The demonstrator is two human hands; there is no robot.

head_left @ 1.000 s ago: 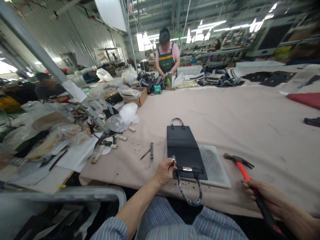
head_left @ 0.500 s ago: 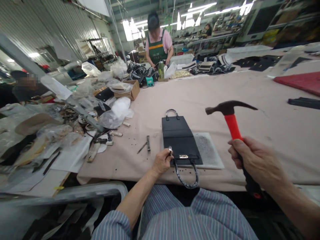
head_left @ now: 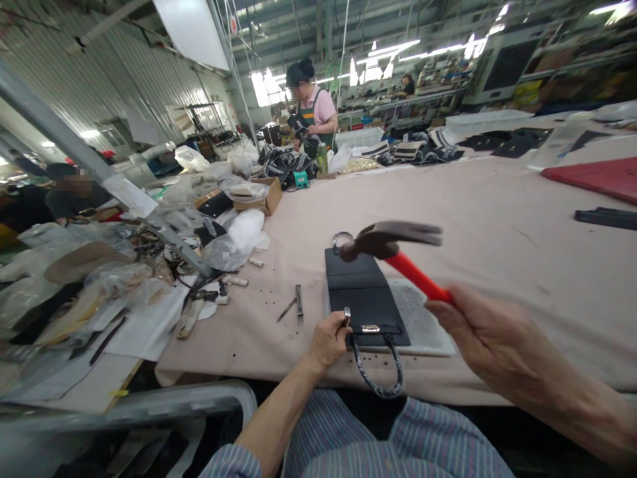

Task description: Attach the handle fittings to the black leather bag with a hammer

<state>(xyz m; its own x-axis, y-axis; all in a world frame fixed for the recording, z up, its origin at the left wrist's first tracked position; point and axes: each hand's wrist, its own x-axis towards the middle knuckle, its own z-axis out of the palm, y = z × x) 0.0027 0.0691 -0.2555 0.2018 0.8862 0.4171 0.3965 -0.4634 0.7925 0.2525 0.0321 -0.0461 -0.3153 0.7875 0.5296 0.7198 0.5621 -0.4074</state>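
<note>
A black bag panel point(head_left: 362, 285) with two rope-like handles and a silver clasp point(head_left: 370, 328) lies over a pale slab point(head_left: 423, 318) near the table's front edge. At the panel's lower left corner, my left hand point(head_left: 329, 340) is closed around a small metal punch point(head_left: 347, 315) that stands upright on the panel. My right hand point(head_left: 478, 325) grips a claw hammer point(head_left: 418, 275) by its red and black handle. The hammer head, slightly blurred, hangs in the air over the panel's upper part and hides some of it and of the far handle.
Two metal tools point(head_left: 299, 303) lie left of the panel. Plastic bags point(head_left: 239, 239), a cardboard box point(head_left: 271, 196) and scraps crowd the left side. A person point(head_left: 318, 109) works at the far edge. A red sheet point(head_left: 592, 178) lies at the right.
The hammer has swung left, from the right side to above the panel, with my right hand. The camera view has tilted up a little. The far person has turned and lifted a black piece.
</note>
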